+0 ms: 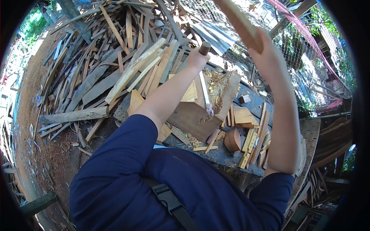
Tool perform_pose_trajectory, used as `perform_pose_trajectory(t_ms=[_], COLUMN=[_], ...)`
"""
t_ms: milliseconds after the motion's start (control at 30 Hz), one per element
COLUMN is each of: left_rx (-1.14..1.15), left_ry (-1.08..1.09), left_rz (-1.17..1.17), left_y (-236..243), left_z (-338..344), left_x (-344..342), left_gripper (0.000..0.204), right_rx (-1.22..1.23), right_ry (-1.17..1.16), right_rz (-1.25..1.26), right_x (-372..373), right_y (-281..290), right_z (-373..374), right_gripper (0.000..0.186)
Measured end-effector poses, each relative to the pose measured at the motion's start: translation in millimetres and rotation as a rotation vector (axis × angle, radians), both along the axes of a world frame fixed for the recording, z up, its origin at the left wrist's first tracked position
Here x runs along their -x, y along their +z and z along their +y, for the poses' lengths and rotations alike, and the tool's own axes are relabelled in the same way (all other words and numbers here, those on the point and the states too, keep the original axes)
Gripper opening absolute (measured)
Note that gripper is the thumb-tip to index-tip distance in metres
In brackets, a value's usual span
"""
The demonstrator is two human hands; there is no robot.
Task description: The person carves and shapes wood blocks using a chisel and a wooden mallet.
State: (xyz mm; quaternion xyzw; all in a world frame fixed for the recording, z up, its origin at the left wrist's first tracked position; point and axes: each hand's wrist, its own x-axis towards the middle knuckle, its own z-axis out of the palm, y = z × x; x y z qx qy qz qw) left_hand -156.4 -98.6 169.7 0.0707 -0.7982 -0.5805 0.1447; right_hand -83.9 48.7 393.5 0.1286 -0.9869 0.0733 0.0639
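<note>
My left hand (197,61) is wrapped round the brown wooden handle of a chisel (203,85), its long pale metal shaft slanting down over a large wooden block (189,117). The shaft's lower end meets the block's near edge; I cannot tell how far it bites in. Rough hollowing and loose chips mark the top of the block. Raised at the upper right, my right hand (266,54) grips a thick wooden mallet (241,24), whose far end runs out of view. The mallet is apart from the chisel.
A big heap of scrap wood (92,69) fills the left and far side. Right of the block, a dark bench (252,100) carries a cut round piece (232,140), a yellow folding rule (247,148) and several offcuts. Wire mesh (287,46) stands behind at the right.
</note>
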Motion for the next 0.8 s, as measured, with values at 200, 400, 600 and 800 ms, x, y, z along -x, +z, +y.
perform_pose_trajectory(t_ms=[200,400,600,800], left_rx=[-0.267,-0.415,-0.024,-0.097], left_ry=[-0.111,-0.264,-0.245,-0.266], left_rz=[-0.037,-0.119,-0.007,-0.029], left_y=[-6,-22,-27,-32], left_z=[-10,-15,-8,-3], left_x=[11,27,32,36], left_gripper=[0.019,0.017,0.022,0.022], right_rx=[0.831,1.840,2.096,1.375], right_ry=[0.056,0.186,0.392,0.300], right_rz=[0.534,-0.202,-0.458,0.012], right_x=[-43,-103,-102,-82], right_y=[-31,-49,-73,-97], right_z=[5,22,35,25], right_gripper=[0.064,0.060,0.067,0.083])
